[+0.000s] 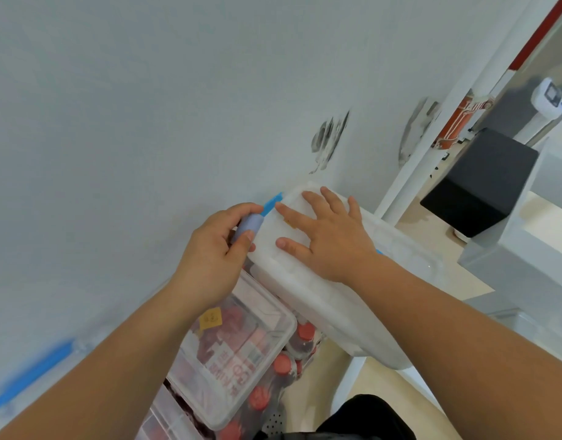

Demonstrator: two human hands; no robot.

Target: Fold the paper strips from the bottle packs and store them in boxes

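atop the white box lid [305,290], the right grip [330,239] presses flat and released; the left grip [216,255] clenches its blue latch [251,224].

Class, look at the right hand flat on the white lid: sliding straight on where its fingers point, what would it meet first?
The right hand would likely meet the blue clip at the far rim of the lid, which the left hand grips; the wall follows closely, depth unclear.
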